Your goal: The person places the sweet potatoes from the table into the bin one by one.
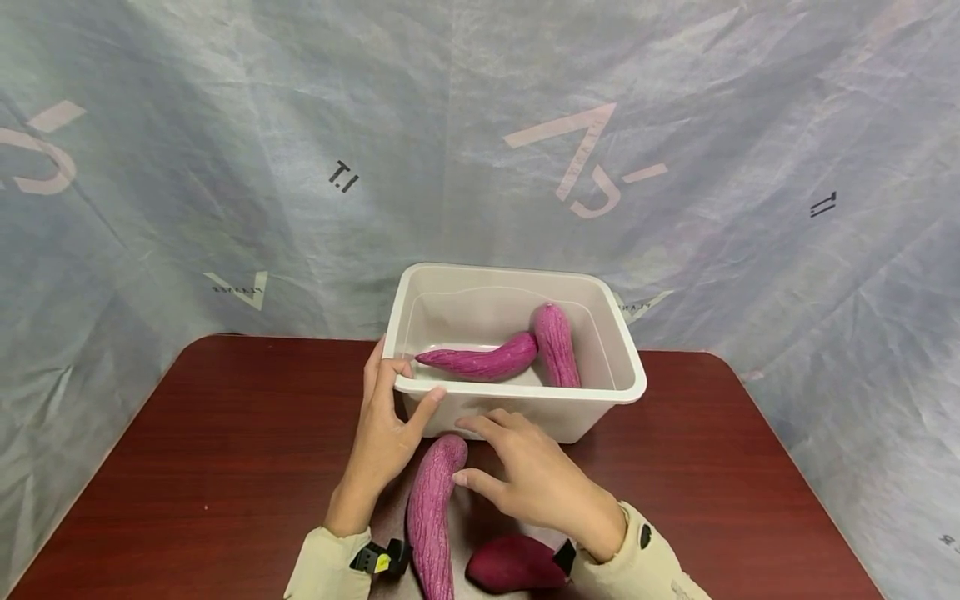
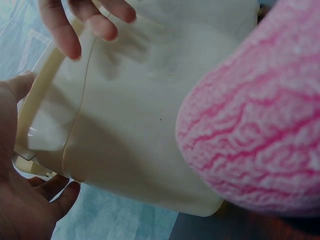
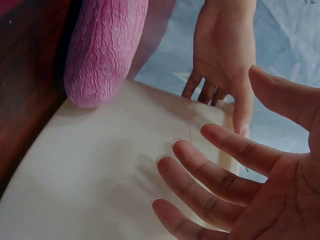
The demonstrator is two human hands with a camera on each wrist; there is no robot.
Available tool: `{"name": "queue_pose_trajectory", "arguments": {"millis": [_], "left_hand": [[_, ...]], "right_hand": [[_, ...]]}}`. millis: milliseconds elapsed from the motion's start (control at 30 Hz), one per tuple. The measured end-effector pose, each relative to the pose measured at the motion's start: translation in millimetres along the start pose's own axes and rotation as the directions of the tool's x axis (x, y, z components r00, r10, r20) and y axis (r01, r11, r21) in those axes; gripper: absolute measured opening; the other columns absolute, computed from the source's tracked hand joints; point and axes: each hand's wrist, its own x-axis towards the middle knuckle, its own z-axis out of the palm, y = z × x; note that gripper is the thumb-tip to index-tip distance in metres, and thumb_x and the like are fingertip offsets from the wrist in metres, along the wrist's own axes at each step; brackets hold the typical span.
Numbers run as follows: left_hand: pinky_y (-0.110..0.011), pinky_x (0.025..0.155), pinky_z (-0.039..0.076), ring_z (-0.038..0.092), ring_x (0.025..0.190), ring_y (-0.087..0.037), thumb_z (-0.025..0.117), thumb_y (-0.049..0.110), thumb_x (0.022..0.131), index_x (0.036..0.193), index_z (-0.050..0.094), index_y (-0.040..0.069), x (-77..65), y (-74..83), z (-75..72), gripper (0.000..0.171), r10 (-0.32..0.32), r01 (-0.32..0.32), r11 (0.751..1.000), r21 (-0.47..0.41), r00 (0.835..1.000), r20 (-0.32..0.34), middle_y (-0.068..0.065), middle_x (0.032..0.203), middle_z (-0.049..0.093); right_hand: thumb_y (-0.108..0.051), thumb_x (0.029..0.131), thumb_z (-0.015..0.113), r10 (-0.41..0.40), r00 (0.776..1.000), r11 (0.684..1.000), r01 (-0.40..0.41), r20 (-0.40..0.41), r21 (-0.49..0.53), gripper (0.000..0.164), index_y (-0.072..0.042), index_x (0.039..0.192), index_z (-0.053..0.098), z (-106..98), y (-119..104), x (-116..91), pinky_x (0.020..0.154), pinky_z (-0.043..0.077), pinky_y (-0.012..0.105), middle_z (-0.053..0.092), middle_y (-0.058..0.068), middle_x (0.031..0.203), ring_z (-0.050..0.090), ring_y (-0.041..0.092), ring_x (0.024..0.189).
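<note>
My left hand point(image 1: 386, 442) grips the front left corner of a white plastic bin point(image 1: 517, 408), thumb on the front rim and fingers round the side. Two streaked purple eggplants lie inside: a curved eggplant point(image 1: 480, 363) along the front and another eggplant point(image 1: 555, 342) leaning at the right. My right hand point(image 1: 536, 467) hovers before the bin's front wall, fingers spread and holding nothing. Between my hands lies a long pink-purple eggplant point(image 1: 431, 517), its rounded end towards the bin. In the left wrist view this eggplant point(image 2: 255, 125) looms large beside the bin wall.
A darker purple vegetable point(image 1: 517, 563) lies below my right wrist, partly covered by the sleeve. Everything stands on a dark red wooden table point(image 1: 247, 450). Grey printed sheeting point(image 1: 450, 167) hangs behind and along both sides, close behind the bin.
</note>
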Motion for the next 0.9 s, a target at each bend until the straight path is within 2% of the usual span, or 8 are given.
{"name": "queue_pose_trajectory", "arguments": {"millis": [333, 500, 633, 900], "left_hand": [[-0.057, 0.114, 0.032, 0.035, 0.147, -0.029, 0.076, 0.023, 0.091, 0.105, 0.044, 0.009, -0.6, -1.2, 0.1, 0.038, 0.015, -0.015, 1.000, 0.015, 1.000, -0.008, -0.006, 0.165, 0.022], [-0.057, 0.115, 0.031, 0.033, 0.148, -0.033, 0.075, 0.023, 0.091, 0.104, 0.044, 0.009, -0.3, -2.1, 0.0, 0.037, 0.021, -0.021, 1.000, 0.004, 1.000, -0.013, -0.006, 0.165, 0.022], [-0.056, 0.115, 0.031, 0.034, 0.148, -0.030, 0.076, 0.023, 0.090, 0.104, 0.044, 0.008, 0.1, -1.6, -0.6, 0.038, 0.018, -0.018, 1.000, 0.006, 1.000, -0.019, -0.007, 0.165, 0.022], [-0.057, 0.115, 0.031, 0.033, 0.148, -0.029, 0.077, 0.024, 0.090, 0.105, 0.043, 0.008, 0.8, 0.4, 0.1, 0.040, 0.002, -0.002, 1.000, 0.008, 1.000, -0.012, -0.008, 0.166, 0.021]], "right_hand": [[-0.039, 0.093, 0.071, -0.052, 0.995, 0.999, 0.051, 0.090, 0.011, 0.049, -0.020, 0.136, 0.058, 13.1, -1.6, 5.6, 0.099, 0.051, 0.045, 0.062, 0.003, 0.132, 0.061, 0.020, 0.120], [-0.030, 0.093, 0.073, -0.077, 0.989, 0.997, 0.076, 0.124, 0.014, 0.049, -0.018, 0.137, 0.058, 20.5, -3.2, 10.1, 0.104, 0.049, 0.043, 0.060, 0.003, 0.137, 0.058, 0.019, 0.126], [-0.019, 0.091, 0.073, -0.110, 0.981, 0.993, 0.113, 0.158, -0.012, 0.048, -0.017, 0.137, 0.059, 24.7, -5.5, 15.0, 0.107, 0.047, 0.043, 0.059, 0.003, 0.141, 0.057, 0.021, 0.129], [-0.011, 0.087, 0.076, -0.175, 0.960, 0.980, 0.191, 0.220, -0.056, 0.052, -0.015, 0.136, 0.060, 31.3, -3.9, 26.2, 0.107, 0.047, 0.039, 0.061, 0.001, 0.135, 0.057, 0.019, 0.124]]}}
